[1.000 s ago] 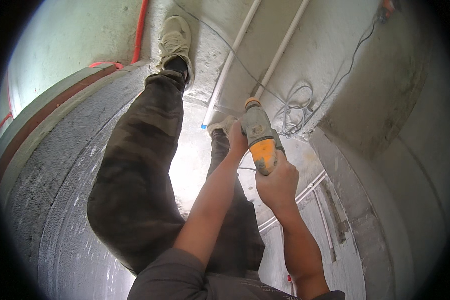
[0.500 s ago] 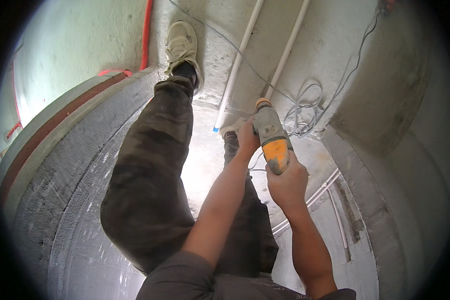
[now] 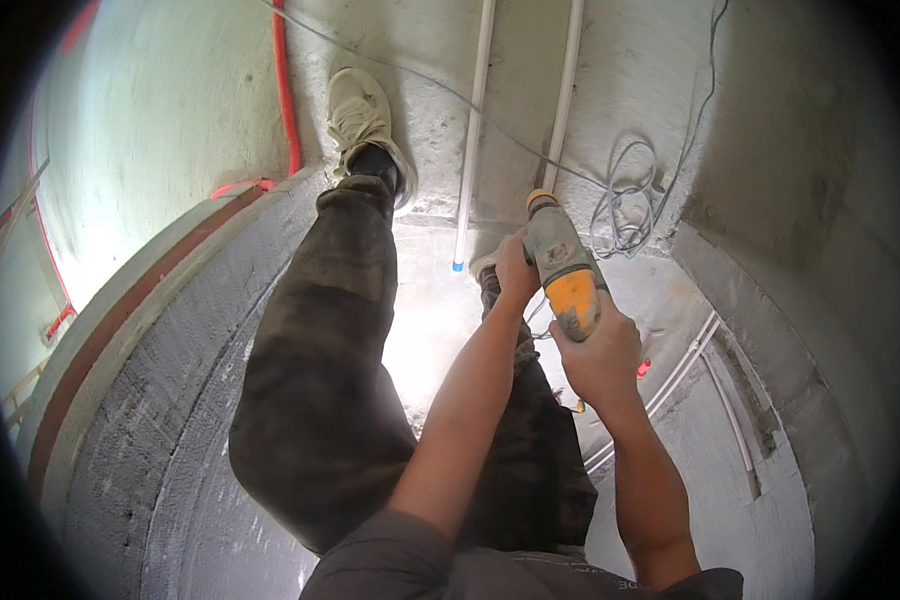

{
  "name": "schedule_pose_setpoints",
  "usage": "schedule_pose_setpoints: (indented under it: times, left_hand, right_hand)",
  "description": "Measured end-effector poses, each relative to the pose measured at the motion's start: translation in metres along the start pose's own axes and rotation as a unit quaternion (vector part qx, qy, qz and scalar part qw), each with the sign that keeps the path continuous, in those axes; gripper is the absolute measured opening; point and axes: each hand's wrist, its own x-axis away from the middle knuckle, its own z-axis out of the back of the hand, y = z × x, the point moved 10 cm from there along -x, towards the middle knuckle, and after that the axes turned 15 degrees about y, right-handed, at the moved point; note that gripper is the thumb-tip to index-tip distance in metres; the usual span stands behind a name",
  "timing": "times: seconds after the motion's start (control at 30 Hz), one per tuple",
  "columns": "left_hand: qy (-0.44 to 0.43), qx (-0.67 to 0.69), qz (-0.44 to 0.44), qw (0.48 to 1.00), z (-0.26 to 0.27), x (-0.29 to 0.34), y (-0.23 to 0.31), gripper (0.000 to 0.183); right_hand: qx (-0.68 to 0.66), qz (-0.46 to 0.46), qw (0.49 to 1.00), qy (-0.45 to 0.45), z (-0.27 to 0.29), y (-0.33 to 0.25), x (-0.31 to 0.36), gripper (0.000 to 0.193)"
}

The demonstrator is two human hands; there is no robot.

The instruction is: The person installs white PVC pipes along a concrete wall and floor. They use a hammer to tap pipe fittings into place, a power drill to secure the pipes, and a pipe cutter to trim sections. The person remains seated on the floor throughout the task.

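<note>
A dusty grey and orange rotary hammer drill (image 3: 558, 245) is held in front of me, its orange-collared front end pointing away. My left hand (image 3: 515, 268) is closed at the left side of the drill's front part, where the grip itself is mostly hidden. At the rear, my right hand (image 3: 602, 345) wraps round the handle behind the orange housing. The drill's nose lines up with the lower end of a white pipe (image 3: 567, 90); whether a bit touches the surface there cannot be made out.
A second white pipe (image 3: 475, 130) with a blue end runs alongside. Loops of grey cable (image 3: 625, 205) lie right of the drill. My left shoe (image 3: 360, 120) rests on the raised concrete. A red conduit (image 3: 285, 90) runs up the left, above a curved-looking ledge (image 3: 120, 320).
The view has shifted, so the drill, arms and surroundings appear farther right. Both hands keep their hold, and the drill's nose stays near the same pipe end.
</note>
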Motion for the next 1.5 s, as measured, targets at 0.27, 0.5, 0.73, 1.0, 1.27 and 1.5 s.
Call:
schedule_pose_setpoints:
  times: [0.27,0.5,0.73,1.0,1.27,1.5]
  left_hand:
    - [-0.059,0.044,-0.023,0.997,-0.009,-0.01,0.008,0.05]
    - [-0.04,-0.067,-0.069,0.995,0.007,-0.01,0.014,0.043]
    - [-0.051,-0.092,-0.01,0.994,0.033,0.035,0.033,0.043]
    - [-0.287,0.294,0.234,0.881,0.046,0.086,0.017,0.054]
    - [0.208,-0.12,0.018,0.971,0.116,-0.07,-0.071,0.036]
    - [0.09,-0.121,-0.186,0.971,0.065,-0.13,0.046,0.039]
  right_hand:
    - [-0.05,-0.014,0.999,0.015,0.01,-0.005,-0.009,0.043]
    - [-0.082,-0.062,0.995,-0.005,0.001,-0.002,0.003,0.05]
    - [-0.113,-0.08,0.99,0.005,0.038,-0.007,0.032,0.042]
    - [-0.091,0.063,0.994,0.003,0.093,-0.04,0.122,0.039]
    - [-0.059,0.095,0.994,-0.018,0.057,-0.032,0.107,0.034]
    - [-0.12,0.004,0.992,-0.043,0.032,0.001,0.094,0.042]
